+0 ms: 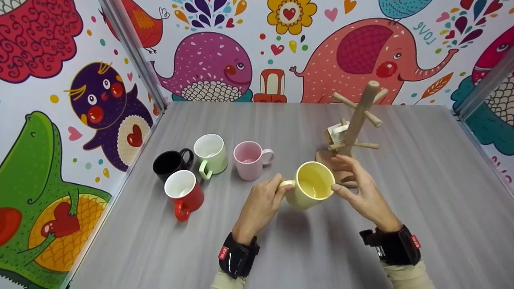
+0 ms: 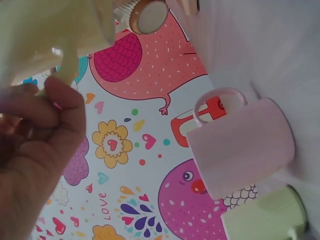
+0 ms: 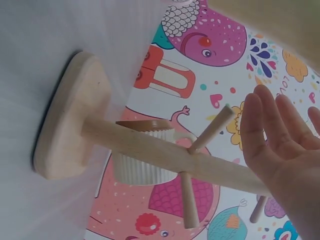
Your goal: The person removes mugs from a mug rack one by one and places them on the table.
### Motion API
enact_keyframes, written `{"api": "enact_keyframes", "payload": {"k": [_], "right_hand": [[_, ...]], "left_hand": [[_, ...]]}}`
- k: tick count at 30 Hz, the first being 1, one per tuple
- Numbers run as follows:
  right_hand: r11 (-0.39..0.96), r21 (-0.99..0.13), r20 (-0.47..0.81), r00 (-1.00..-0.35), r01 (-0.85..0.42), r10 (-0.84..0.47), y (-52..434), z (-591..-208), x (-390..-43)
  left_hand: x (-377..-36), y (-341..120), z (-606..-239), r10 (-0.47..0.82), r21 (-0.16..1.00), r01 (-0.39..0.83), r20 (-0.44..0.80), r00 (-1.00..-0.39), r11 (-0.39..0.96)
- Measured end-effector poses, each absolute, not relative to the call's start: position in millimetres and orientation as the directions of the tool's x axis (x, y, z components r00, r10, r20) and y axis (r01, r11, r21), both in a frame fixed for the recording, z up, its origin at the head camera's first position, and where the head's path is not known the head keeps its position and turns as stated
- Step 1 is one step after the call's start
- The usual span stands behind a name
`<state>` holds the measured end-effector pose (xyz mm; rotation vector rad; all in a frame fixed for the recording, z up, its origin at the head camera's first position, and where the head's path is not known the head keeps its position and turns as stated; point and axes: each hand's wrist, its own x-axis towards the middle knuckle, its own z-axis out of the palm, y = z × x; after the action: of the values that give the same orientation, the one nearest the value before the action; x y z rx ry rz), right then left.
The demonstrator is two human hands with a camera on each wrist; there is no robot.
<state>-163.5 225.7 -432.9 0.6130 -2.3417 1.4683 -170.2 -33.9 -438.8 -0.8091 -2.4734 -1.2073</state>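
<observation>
A pale yellow mug (image 1: 313,189) is held above the table in front of me. My left hand (image 1: 277,189) pinches its handle, and the same grip shows in the left wrist view, with the left hand (image 2: 40,130) under the yellow mug (image 2: 45,35). My right hand (image 1: 348,176) lies with straight fingers against the mug's right side, thumb at the rim. In the right wrist view the right hand (image 3: 280,135) is spread flat beside the wooden mug tree (image 3: 150,145). The mug tree (image 1: 355,120) stands just behind the mug, with a small white cup (image 1: 336,133) hanging on it.
On the left of the grey table (image 1: 421,208) stand several mugs: black (image 1: 169,163), pale green (image 1: 209,154), pink (image 1: 249,159) and red (image 1: 184,193). Cartoon-patterned walls (image 1: 60,120) enclose the table on the left, back and right.
</observation>
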Motion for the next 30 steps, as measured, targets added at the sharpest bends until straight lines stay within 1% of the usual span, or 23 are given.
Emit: {"api": "enact_keyframes", "payload": {"k": [3, 11, 20, 26, 30], "right_hand": [[0.376, -0.773, 0.488, -0.858, -0.511, -0.162, 227.8, -433.8, -165.0], [0.426, -0.697, 0.596, -0.796, -0.577, -0.103, 235.0, -439.1, -171.0], [0.434, -0.672, 0.658, -0.753, -0.6, -0.022, 244.7, -440.6, -175.9], [0.431, -0.697, 0.651, -0.758, -0.573, 0.044, 253.3, -437.6, -176.3], [0.375, -0.74, 0.631, -0.77, -0.559, 0.099, 258.8, -433.8, -176.2]], "left_hand": [[-170.3, -38.0, -439.9, 0.344, 0.633, 0.582, 0.47, -0.813, 0.511], [-169.9, -44.4, -444.5, 0.277, 0.637, 0.54, 0.471, -0.838, 0.55], [-169.9, -52.8, -446.6, 0.224, 0.667, 0.52, 0.482, -0.847, 0.533], [-169.4, -62.7, -449.8, 0.178, 0.69, 0.483, 0.468, -0.866, 0.539], [-167.5, -67.1, -454.5, 0.149, 0.705, 0.47, 0.468, -0.871, 0.531]]}}
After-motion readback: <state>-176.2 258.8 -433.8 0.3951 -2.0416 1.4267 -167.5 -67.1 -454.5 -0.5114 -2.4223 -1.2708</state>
